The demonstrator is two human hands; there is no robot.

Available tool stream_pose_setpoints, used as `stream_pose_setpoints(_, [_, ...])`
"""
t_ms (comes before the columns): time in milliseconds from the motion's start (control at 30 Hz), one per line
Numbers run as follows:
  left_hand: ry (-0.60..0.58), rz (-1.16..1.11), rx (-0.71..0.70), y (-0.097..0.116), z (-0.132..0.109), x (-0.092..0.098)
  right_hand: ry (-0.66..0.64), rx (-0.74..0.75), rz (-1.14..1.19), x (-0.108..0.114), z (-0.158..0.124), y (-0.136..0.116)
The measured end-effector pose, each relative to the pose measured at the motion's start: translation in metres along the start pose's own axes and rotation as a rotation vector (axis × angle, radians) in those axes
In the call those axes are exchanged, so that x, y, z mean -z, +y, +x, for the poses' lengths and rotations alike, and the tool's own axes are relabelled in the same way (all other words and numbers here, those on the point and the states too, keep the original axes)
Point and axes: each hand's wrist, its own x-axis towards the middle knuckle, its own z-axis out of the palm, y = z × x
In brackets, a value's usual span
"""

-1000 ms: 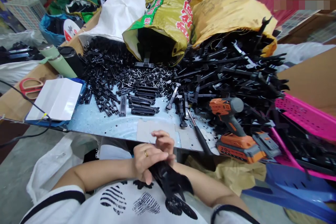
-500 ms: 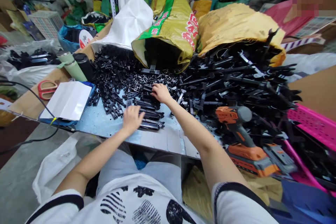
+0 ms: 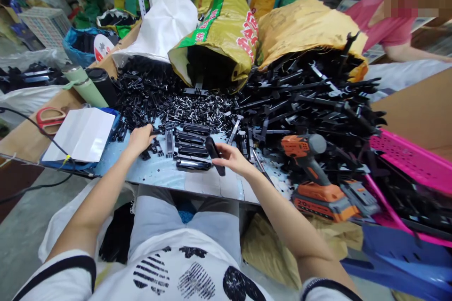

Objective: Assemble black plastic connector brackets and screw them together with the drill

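Observation:
My right hand [image 3: 233,158] grips a long black tool piece [image 3: 215,156] with rounded ends, held tilted over the table's front part. Just left of it, several similar black tool pieces [image 3: 192,149] lie stacked side by side in a row. My left hand [image 3: 140,138] is at the edge of a heap of small black link-like parts [image 3: 141,96], its fingers closed together; what is in them is too small to make out. Between my hands lies a grey-black slotted piece [image 3: 169,144]. Small silver and black pins [image 3: 194,108] are heaped behind the row.
Black open-ended wrenches [image 3: 300,99] pile up at the right, by an orange cordless drill [image 3: 318,174] and a pink basket [image 3: 413,160]. Red scissors [image 3: 51,120], white paper [image 3: 83,134] and a green bottle [image 3: 86,85] are at the left. A co-worker [image 3: 399,28] is at the back right.
My right hand has come back from the pins toward the front and now holds a black tool piece. My left hand has moved left from the row to the small parts.

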Motion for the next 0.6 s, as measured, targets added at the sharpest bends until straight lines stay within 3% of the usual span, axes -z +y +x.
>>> stream_pose_setpoints(100, [0.135,-0.154,-0.093,0.014,-0.039,0.024,0.009,0.033,-0.309,0.002,-0.033,0.01])
stream_pose_setpoints(167, [0.187,-0.274,-0.226,0.04,-0.066,0.03,0.033,0.024,-0.41,0.002,-0.041,0.014])
stream_pose_setpoints(233, [0.071,-0.382,-0.407,0.078,-0.088,0.022,0.104,0.004,-0.453,0.0,-0.034,0.017])
stream_pose_setpoints(300, [-0.122,-0.373,-0.528,0.12,-0.104,0.001,0.177,0.011,-0.512,-0.005,-0.01,0.018])
stream_pose_setpoints(400, [-0.212,-0.274,-0.542,0.166,-0.112,-0.04,0.187,0.089,-0.643,-0.015,0.046,0.021])
stream_pose_setpoints(467, [-0.192,-0.237,-0.499,0.178,-0.109,-0.061,0.124,0.1,-0.691,-0.023,0.084,0.025])
stream_pose_setpoints(600, [-0.127,-0.199,-0.391,0.173,-0.093,-0.082,0.027,0.001,-0.708,-0.038,0.133,0.039])
